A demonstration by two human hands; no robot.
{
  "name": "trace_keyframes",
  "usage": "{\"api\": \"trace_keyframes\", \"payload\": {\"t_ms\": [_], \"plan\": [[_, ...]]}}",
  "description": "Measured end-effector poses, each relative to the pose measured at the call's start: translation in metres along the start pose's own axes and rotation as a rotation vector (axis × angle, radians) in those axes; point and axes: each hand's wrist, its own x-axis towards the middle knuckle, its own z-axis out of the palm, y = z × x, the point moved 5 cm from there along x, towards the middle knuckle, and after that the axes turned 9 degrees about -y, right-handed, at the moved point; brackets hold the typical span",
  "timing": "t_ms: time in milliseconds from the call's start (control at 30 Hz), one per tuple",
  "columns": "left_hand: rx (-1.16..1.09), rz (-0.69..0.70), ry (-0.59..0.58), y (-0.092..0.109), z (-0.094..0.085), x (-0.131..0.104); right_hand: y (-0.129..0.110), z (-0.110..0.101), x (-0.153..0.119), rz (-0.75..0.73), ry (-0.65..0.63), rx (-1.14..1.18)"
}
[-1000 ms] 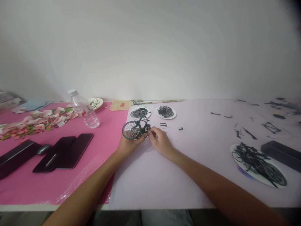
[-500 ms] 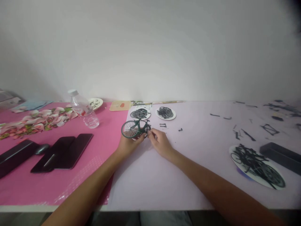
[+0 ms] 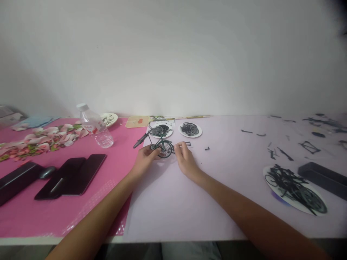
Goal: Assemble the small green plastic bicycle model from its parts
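A small dark green model bicycle [image 3: 163, 144] is held above the table where the pink and pale covers meet. My left hand [image 3: 146, 157] grips it at the lower middle, with the front wheel seen nearly edge-on at the left and the spoked wheel at the right. My right hand [image 3: 185, 160] is just right of that wheel, its fingers pressed together around a small dark part, mostly hidden by the fingers. Behind the bicycle is a white plate [image 3: 170, 134] of dark parts, with a second plate [image 3: 200, 133] to its right.
At the left are a plastic bottle [image 3: 94, 124], phones [image 3: 86, 175], a black case [image 3: 20, 180] and artificial petals [image 3: 54, 137]. An oval plate [image 3: 267, 171] of bicycle parts, a dark open box [image 3: 322, 178] and loose black parts [image 3: 309, 147] are at the right.
The bicycle has turned in my left hand; its spoked wheel now shows at the right and the other wheel looks narrow at the left. My right hand has moved slightly right, apart from my left.
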Motion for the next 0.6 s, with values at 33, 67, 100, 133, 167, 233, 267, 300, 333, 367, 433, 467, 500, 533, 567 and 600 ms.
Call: {"api": "trace_keyframes", "payload": {"t_ms": [33, 67, 100, 133, 167, 233, 267, 300, 333, 367, 433, 467, 500, 533, 567, 600], "plan": [[-0.007, -0.004, 0.001, -0.0011, -0.0004, 0.0002, 0.0004, 0.0011, -0.0003, 0.007, -0.018, 0.003], [-0.013, -0.006, 0.003, -0.0021, -0.0009, 0.0004, 0.0007, 0.0025, -0.0004, 0.01, -0.04, 0.008], [-0.018, -0.005, 0.005, -0.0031, -0.0015, 0.0007, 0.0009, 0.0037, -0.0005, 0.011, -0.062, 0.02], [-0.024, -0.006, 0.009, -0.0039, -0.0021, 0.0011, 0.0011, 0.0047, -0.0004, 0.012, -0.081, 0.042], [-0.034, -0.009, 0.011, -0.0047, -0.0026, 0.0014, 0.0011, 0.0054, -0.0003, 0.011, -0.094, 0.072], [-0.061, -0.021, 0.002, -0.0056, -0.0023, 0.0017, 0.0008, 0.0062, 0.0004, 0.011, -0.111, 0.145], [-0.077, -0.026, -0.004, -0.0055, -0.0018, 0.0017, 0.0005, 0.0065, 0.0008, 0.013, -0.119, 0.18], [-0.091, -0.03, -0.008, -0.0052, -0.0012, 0.0015, 0.0, 0.0069, 0.0012, 0.013, -0.126, 0.21], [-0.103, -0.033, -0.012, -0.0046, -0.0005, 0.0013, -0.0006, 0.0072, 0.0015, 0.01, -0.134, 0.234], [-0.113, -0.035, -0.014, -0.004, 0.0002, 0.001, -0.0012, 0.0077, 0.0018, 0.007, -0.144, 0.253], [-0.13, -0.036, -0.016, -0.0029, 0.0015, 0.0006, -0.0021, 0.0091, 0.002, 0.001, -0.167, 0.279], [-0.139, -0.039, -0.02, -0.0028, 0.0021, 0.0004, -0.0025, 0.0097, 0.002, -0.002, -0.178, 0.286], [-0.149, -0.042, -0.022, -0.0029, 0.0025, 0.0003, -0.0028, 0.0103, 0.0019, -0.005, -0.188, 0.29], [-0.159, -0.043, -0.021, -0.0031, 0.0026, 0.0002, -0.0029, 0.0107, 0.0017, -0.005, -0.193, 0.292], [-0.168, -0.046, -0.016, -0.0037, 0.0024, 0.0, -0.0029, 0.0109, 0.0016, -0.005, -0.193, 0.291], [-0.178, -0.052, -0.008, -0.0045, 0.0021, -0.0001, -0.0028, 0.0109, 0.0015, -0.005, -0.188, 0.286]]}}
